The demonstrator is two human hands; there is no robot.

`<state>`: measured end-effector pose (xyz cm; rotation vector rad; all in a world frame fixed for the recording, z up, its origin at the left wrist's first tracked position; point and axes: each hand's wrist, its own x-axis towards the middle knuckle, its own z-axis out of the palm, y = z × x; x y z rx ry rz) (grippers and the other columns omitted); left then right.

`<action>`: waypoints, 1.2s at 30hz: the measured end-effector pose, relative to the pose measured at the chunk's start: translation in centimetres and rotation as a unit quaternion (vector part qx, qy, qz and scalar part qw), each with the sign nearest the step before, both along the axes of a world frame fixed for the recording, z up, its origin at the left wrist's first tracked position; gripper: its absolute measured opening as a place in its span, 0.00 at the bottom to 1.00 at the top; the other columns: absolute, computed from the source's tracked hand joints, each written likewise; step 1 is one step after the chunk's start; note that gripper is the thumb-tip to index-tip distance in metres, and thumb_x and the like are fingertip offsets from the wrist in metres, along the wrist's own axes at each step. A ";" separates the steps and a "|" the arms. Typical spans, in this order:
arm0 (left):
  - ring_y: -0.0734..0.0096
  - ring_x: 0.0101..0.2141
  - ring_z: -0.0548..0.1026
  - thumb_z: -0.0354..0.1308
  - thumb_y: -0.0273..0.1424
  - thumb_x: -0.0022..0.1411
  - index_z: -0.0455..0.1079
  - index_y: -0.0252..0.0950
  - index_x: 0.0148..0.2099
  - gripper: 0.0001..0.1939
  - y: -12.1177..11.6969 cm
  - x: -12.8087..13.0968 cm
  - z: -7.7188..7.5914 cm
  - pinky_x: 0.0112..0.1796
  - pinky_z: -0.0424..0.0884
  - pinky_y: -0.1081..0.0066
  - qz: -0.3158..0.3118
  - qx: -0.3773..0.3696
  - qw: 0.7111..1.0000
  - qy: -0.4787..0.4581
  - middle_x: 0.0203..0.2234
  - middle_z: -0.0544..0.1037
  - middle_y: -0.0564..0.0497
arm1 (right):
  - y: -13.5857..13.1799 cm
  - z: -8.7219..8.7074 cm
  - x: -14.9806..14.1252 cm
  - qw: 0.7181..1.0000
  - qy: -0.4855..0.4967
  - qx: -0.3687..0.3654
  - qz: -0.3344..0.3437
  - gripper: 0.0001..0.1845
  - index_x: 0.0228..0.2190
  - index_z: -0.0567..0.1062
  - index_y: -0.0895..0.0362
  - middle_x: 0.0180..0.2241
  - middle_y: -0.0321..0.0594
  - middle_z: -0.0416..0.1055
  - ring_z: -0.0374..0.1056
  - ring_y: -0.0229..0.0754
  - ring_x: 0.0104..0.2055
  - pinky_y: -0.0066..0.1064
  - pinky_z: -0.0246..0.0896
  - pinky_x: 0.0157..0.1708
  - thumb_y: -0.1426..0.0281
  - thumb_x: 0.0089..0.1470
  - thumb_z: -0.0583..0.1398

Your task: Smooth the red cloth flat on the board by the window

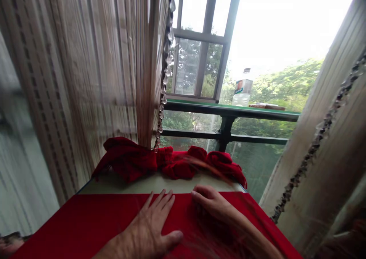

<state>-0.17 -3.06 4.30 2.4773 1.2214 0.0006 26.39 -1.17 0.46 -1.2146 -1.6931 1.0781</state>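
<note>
A smooth red sheet (91,217), cloth or paper, covers the near part of a pale table (171,185). Its far edge runs straight across the tabletop. My left hand (147,222) lies flat on the sheet, fingers spread, with the fingertips at that edge. To its right, my right hand (210,201) rests at the same edge with its fingers curled in. Whatever those fingers hold, if anything, is hidden beneath the hand. Beyond the bare strip of table lies a bunched red fringed cloth (177,165).
A beaded striped curtain (114,68) hangs on the left, another curtain (303,167) on the right. Behind the table a railing (194,107) crosses the open window. A plastic bottle (243,87) and flat brown items (267,106) stand on its ledge. Blurred strands cross the foreground.
</note>
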 end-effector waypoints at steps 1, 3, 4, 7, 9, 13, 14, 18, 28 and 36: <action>0.50 0.80 0.40 0.60 0.51 0.74 0.46 0.33 0.84 0.49 0.0 0.0 0.0 0.77 0.35 0.45 -0.001 0.000 1.000 0.001 0.81 0.41 0.44 | 0.0 -0.1 0.1 1.000 -0.005 0.002 -0.003 0.38 0.26 0.69 0.50 0.19 0.28 0.65 0.60 0.37 0.20 0.31 0.55 0.21 0.28 0.56 0.62; 0.50 0.80 0.39 0.59 0.51 0.74 0.45 0.32 0.84 0.49 0.0 0.0 0.2 0.77 0.35 0.45 -0.003 -0.003 1.000 0.005 0.81 0.41 0.44 | -0.1 -0.2 0.2 1.000 -0.014 0.010 -0.010 0.37 0.24 0.66 0.50 0.18 0.27 0.63 0.59 0.37 0.20 0.31 0.54 0.21 0.30 0.58 0.62; 0.50 0.80 0.39 0.59 0.51 0.74 0.45 0.32 0.84 0.49 -0.1 0.0 0.2 0.77 0.35 0.45 -0.004 -0.006 1.000 0.008 0.81 0.41 0.44 | -0.1 -0.3 0.3 1.000 -0.018 0.016 -0.012 0.37 0.24 0.65 0.49 0.18 0.26 0.62 0.58 0.36 0.20 0.31 0.53 0.21 0.30 0.59 0.61; 0.52 0.81 0.38 0.58 0.52 0.75 0.45 0.33 0.84 0.49 -0.1 -0.1 0.3 0.77 0.34 0.45 -0.001 -0.009 1.000 0.013 0.82 0.41 0.45 | -0.2 -0.6 0.3 0.999 -0.029 0.031 -0.011 0.38 0.23 0.64 0.49 0.17 0.26 0.60 0.56 0.36 0.20 0.32 0.52 0.22 0.29 0.61 0.57; 0.52 0.81 0.38 0.57 0.52 0.75 0.45 0.34 0.84 0.49 -0.1 -0.1 0.3 0.77 0.34 0.46 0.000 -0.004 1.000 0.014 0.82 0.42 0.45 | -0.1 -0.7 0.4 0.999 -0.035 0.036 -0.008 0.39 0.23 0.64 0.49 0.17 0.26 0.59 0.55 0.37 0.20 0.33 0.51 0.23 0.28 0.62 0.55; 0.52 0.81 0.38 0.57 0.52 0.75 0.45 0.33 0.84 0.49 -0.4 0.0 0.7 0.77 0.34 0.47 0.000 -0.006 1.000 0.025 0.82 0.42 0.45 | 0.1 -0.8 0.3 0.998 -0.049 0.040 -0.002 0.38 0.24 0.63 0.49 0.18 0.26 0.57 0.52 0.36 0.21 0.33 0.47 0.23 0.29 0.63 0.54; 0.52 0.81 0.38 0.57 0.52 0.75 0.45 0.32 0.84 0.48 -0.5 0.0 0.8 0.77 0.35 0.47 0.002 -0.006 1.000 0.029 0.82 0.42 0.45 | 0.2 -0.7 0.2 0.998 -0.053 0.042 0.000 0.38 0.24 0.62 0.49 0.18 0.26 0.56 0.51 0.36 0.22 0.33 0.47 0.23 0.30 0.64 0.54; 0.50 0.80 0.39 0.57 0.51 0.75 0.47 0.32 0.84 0.48 -0.6 0.0 1.1 0.77 0.37 0.45 0.004 -0.005 0.999 0.032 0.82 0.43 0.43 | 0.5 -0.7 0.0 0.996 -0.068 0.064 0.006 0.36 0.23 0.59 0.49 0.21 0.26 0.52 0.48 0.36 0.26 0.34 0.45 0.26 0.34 0.65 0.56; 0.43 0.80 0.44 0.61 0.54 0.74 0.51 0.34 0.83 0.49 0.3 -0.5 -0.6 0.77 0.39 0.41 -0.008 0.020 1.000 -0.013 0.81 0.47 0.42 | 0.9 -1.1 0.2 0.993 -0.090 0.081 0.012 0.31 0.24 0.58 0.49 0.24 0.26 0.49 0.46 0.37 0.28 0.35 0.44 0.28 0.40 0.68 0.54; 0.41 0.79 0.44 0.60 0.57 0.74 0.51 0.38 0.84 0.49 1.2 -1.0 -1.9 0.76 0.40 0.39 -0.019 0.047 0.999 -0.011 0.81 0.48 0.44 | 1.2 -1.1 0.0 0.991 -0.092 0.094 0.006 0.33 0.22 0.57 0.49 0.24 0.27 0.48 0.45 0.36 0.28 0.35 0.42 0.28 0.40 0.67 0.55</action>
